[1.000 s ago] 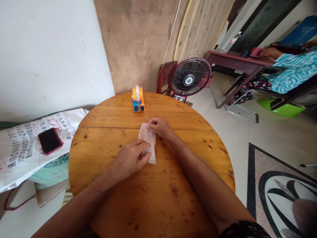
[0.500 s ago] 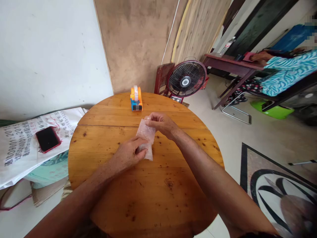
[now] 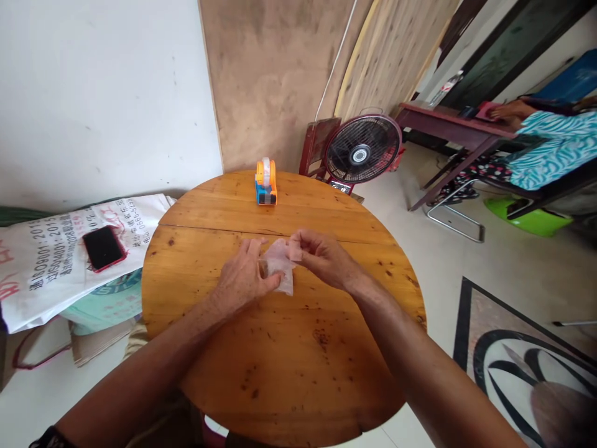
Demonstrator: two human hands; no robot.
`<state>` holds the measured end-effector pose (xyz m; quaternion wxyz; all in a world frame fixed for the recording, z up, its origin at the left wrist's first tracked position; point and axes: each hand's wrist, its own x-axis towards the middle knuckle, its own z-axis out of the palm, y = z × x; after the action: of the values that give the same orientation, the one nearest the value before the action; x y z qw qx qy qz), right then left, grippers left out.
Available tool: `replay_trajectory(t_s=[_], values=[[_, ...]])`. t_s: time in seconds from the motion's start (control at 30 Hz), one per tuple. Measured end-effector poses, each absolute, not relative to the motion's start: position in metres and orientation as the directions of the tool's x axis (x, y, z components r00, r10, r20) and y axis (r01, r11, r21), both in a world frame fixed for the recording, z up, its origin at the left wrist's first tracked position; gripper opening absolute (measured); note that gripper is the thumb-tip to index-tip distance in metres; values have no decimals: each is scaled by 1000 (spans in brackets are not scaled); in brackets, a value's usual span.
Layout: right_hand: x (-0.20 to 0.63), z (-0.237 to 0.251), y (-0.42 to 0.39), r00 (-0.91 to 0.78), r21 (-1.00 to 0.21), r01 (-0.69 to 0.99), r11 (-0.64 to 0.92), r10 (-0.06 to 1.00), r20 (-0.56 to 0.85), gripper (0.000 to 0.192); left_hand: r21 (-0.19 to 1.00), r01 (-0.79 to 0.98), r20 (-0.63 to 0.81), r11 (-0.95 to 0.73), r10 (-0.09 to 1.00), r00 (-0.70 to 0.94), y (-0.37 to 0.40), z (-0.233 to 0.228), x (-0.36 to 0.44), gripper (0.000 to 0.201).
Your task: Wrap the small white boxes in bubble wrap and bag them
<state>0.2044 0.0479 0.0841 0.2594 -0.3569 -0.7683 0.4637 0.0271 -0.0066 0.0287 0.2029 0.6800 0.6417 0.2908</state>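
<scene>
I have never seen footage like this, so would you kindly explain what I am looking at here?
There is no machine: a person wears a camera on the head, looking down at their own bare hands. The left hand presses a small translucent packet onto the round wooden table, while the right hand pinches its upper edge. An orange and blue tape dispenser stands at the far side. Off the table, a phone lies on a printed sack, and a fan stands on the floor.

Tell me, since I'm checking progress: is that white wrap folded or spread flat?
Folded: the white wrap lies doubled on the table, pinned by left hand, pinched by right hand.
</scene>
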Motion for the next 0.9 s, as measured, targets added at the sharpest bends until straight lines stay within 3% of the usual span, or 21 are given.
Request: replay_trajectory(t_s=[0.1,0.23,0.33,0.6,0.8,0.9], values=[[206,84,30,-601,-813,430,392,796,66,26,684,709,139,-170,985,102,-5,27,25,61],[209,77,11,-599,-739,506,445,798,71,22,702,667,148,-250,967,207,-1,22,21,31],[212,66,-1,-575,-720,488,493,803,160,17,697,661,161,-276,960,231,0,20,19,19],[206,42,-17,-538,-561,518,646,755,374,11,741,594,193,-312,947,257,-1,16,18,22],[206,42,-19,-546,-532,533,658,748,378,9,791,491,240,-364,924,297,-1,17,18,9],[205,45,-19,-562,-530,543,651,751,348,10,859,384,168,-337,896,412,0,24,7,10]])
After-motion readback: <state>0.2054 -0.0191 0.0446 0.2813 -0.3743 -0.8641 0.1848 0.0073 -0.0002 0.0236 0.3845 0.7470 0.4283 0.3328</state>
